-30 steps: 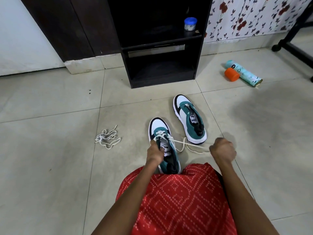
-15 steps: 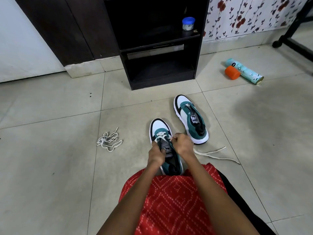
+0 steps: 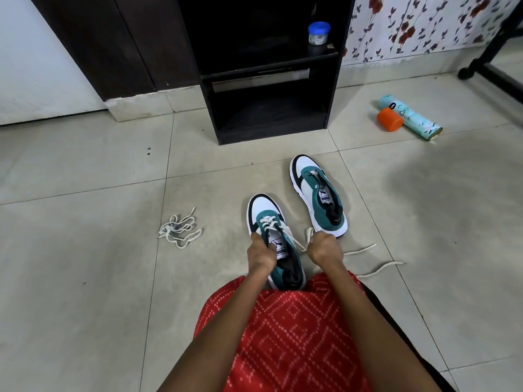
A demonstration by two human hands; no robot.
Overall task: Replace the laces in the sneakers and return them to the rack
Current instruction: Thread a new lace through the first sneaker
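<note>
Two white, green and black sneakers stand on the floor tiles. The near sneaker [image 3: 267,215] is partly laced with a cream lace [image 3: 291,236]. My left hand [image 3: 261,251] grips this sneaker at its tongue and left side. My right hand [image 3: 324,248] pinches the lace just right of the shoe, and the lace's loose ends [image 3: 379,268] trail over the floor to the right. The far sneaker [image 3: 318,193] has no lace and lies right of and beyond the near one. A second cream lace [image 3: 179,230] lies bunched on the floor to the left. The black rack [image 3: 268,80] stands ahead.
A small blue-lidded jar [image 3: 319,33] sits on the rack's upper shelf. A teal spray can [image 3: 410,117] and an orange cap [image 3: 389,119] lie on the floor at right. A black furniture leg [image 3: 495,66] is at far right. My red patterned garment [image 3: 285,335] covers my lap.
My right hand went from pulling the lace out to the right, in to the shoe, and now draws the lace a little to the right. The left hand stayed on the sneaker.
</note>
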